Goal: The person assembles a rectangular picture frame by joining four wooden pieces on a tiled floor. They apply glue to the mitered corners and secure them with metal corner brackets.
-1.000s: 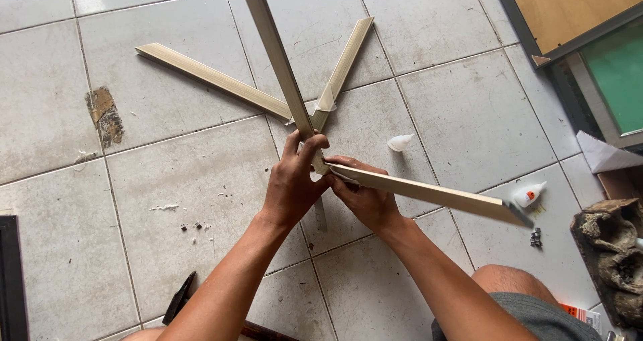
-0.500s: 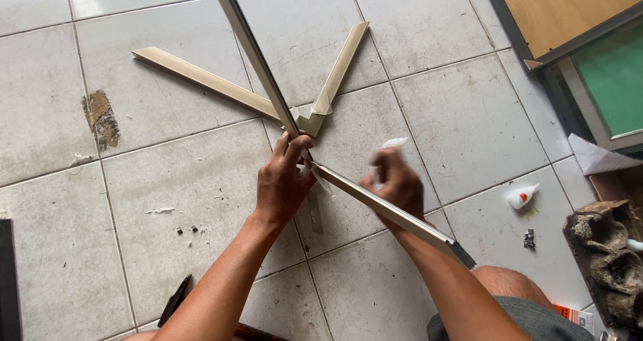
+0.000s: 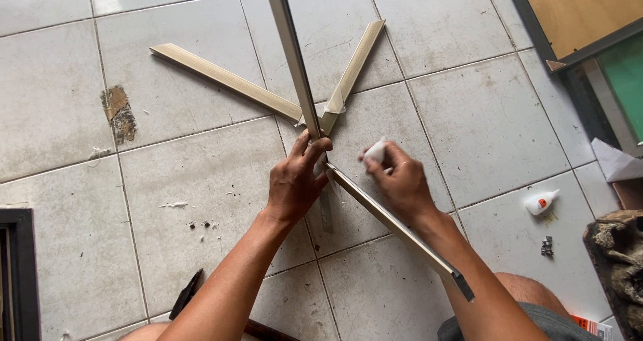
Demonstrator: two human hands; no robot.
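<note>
At frame centre, the left hand (image 3: 295,183) grips two joined frame strips (image 3: 292,53) while the right hand (image 3: 400,182) pinches a small white bottle (image 3: 376,151).

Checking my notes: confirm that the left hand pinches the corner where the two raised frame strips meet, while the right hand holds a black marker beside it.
Not quite. The head view shows the left hand pinching the corner of the frame strips, but the right hand holds a small white bottle, not a black marker.

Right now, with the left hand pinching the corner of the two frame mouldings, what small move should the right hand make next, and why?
Probably bring the small white bottle in the right hand to the corner joint. The left hand holds the two frame mouldings together there, and the bottle tip sits just beside that joint, not yet touching it.
</note>
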